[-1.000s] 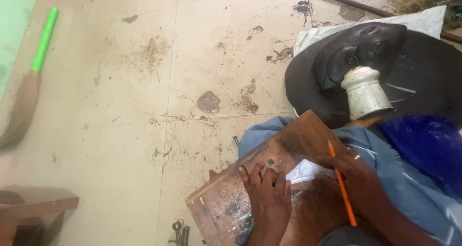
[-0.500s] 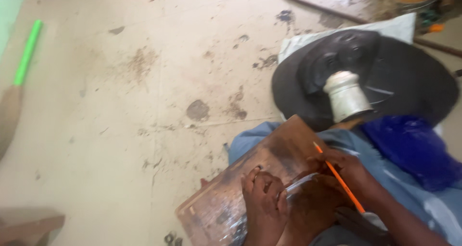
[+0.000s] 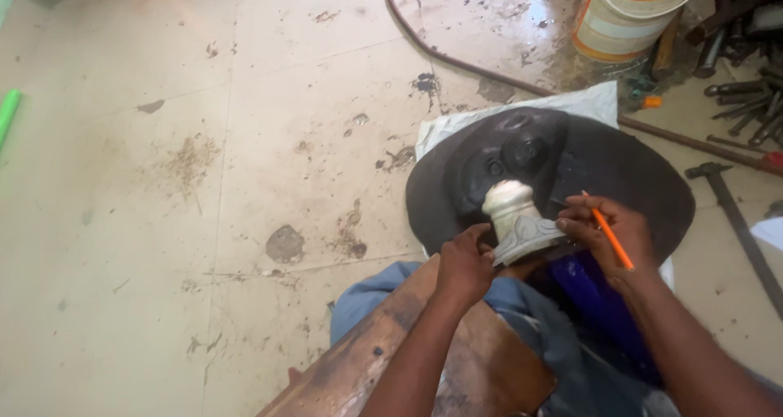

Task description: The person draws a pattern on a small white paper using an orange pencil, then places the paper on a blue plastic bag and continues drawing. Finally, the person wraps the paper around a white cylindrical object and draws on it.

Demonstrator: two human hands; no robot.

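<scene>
A stained, pale tiled floor spreads out below, with a white and orange plastic bucket and dark metal rods at the far right. On a round black metal disc stands a white turned knob-shaped piece. The left hand grips a thin pale patterned sheet against that piece, fingers curled shut on it. The right hand touches the sheet's other edge, its fingers closed around an orange pencil. A worn brown wooden board lies across the person's lap.
</scene>
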